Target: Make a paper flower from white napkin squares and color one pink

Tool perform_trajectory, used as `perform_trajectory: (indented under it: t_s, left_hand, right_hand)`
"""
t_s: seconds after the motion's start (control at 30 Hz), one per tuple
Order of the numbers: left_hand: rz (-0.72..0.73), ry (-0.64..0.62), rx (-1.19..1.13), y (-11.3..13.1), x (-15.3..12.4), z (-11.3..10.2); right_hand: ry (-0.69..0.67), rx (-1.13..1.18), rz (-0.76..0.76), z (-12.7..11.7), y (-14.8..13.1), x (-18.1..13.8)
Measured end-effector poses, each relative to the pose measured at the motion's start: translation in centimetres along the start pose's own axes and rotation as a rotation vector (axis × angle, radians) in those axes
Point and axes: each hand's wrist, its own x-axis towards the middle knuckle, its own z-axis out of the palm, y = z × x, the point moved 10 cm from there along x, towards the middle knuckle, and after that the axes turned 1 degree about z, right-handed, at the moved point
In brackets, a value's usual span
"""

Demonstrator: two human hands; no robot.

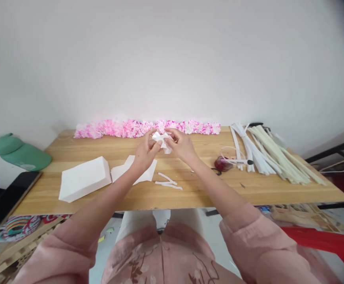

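Note:
Between my two hands, above the middle of the table, is a crumpled piece of white tissue paper (163, 141). My left hand (147, 149) pinches its left side with thumb and fingers. On the other side my right hand (181, 145) grips it the same way. Loose white sheets (148, 172) lie under my left forearm, partly hidden by it. A few short white strips (168, 183) rest on the wood between my forearms. Behind my hands, a row of pink and white ruffled paper flowers (121, 128) runs along the wall.
A thick stack of white paper (85, 178) lies at the left of the wooden table (124, 200). Beyond it are a green cap-like object (20, 152) and a black phone (14, 191). To the right stand a jar of dark red liquid (223, 163) and bundles of white and cream strips (281, 154).

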Motion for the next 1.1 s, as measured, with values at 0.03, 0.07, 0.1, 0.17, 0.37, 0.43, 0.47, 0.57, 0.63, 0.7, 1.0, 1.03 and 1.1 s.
perform_trajectory:
  t_s: [0.03,0.07,0.1,0.17,0.37,0.43,0.47,0.57,0.63,0.7,1.0,1.03,1.1]
  left_hand:
    - [-0.013,0.005,0.022,-0.3,0.2,0.1]
    - [-0.022,0.011,0.052,-0.6,0.3,0.2]
    - [-0.029,0.019,0.089,-1.0,0.5,0.3]
    - [-0.040,0.024,0.153,-1.6,1.0,0.6]
    - [-0.143,0.059,-0.121,-3.8,2.3,0.4]
    - [-0.203,0.085,-0.189,-4.4,2.5,0.0]
    - [-0.229,0.089,-0.210,-4.6,2.5,-0.1]
    - [-0.276,0.073,-0.252,-4.9,2.3,-0.1]
    - [-0.284,0.059,-0.268,-5.1,2.0,0.0]
    - [-0.278,0.055,-0.286,-5.3,1.9,-0.1]
    - [-0.157,0.069,-0.251,-5.9,1.5,-0.4]
    - [-0.148,0.056,-0.211,-6.0,1.4,-0.2]
    - [-0.145,0.051,-0.108,-6.1,1.1,0.0]
  right_hand:
    - [-0.003,-0.014,-0.012,0.2,0.2,0.2]
    - [-0.008,-0.021,-0.020,0.4,0.5,0.3]
    - [-0.010,-0.022,-0.022,0.6,0.8,0.5]
    - [-0.016,-0.004,-0.002,0.8,1.6,0.9]
    - [-0.108,0.086,0.049,1.4,2.5,1.5]
    - [-0.114,0.038,0.034,1.6,2.3,1.2]
    - [-0.109,0.016,0.028,1.7,2.3,1.0]
    - [-0.079,-0.045,0.013,2.0,2.6,0.3]
    - [-0.071,-0.073,0.001,2.3,3.0,-0.1]
    - [-0.067,-0.049,0.008,2.4,3.5,-0.3]
    - [-0.054,0.098,0.126,2.6,4.9,-0.6]
    - [-0.052,0.073,0.119,2.6,4.7,-0.6]
    - [-0.050,0.039,0.109,2.7,4.6,-0.8]
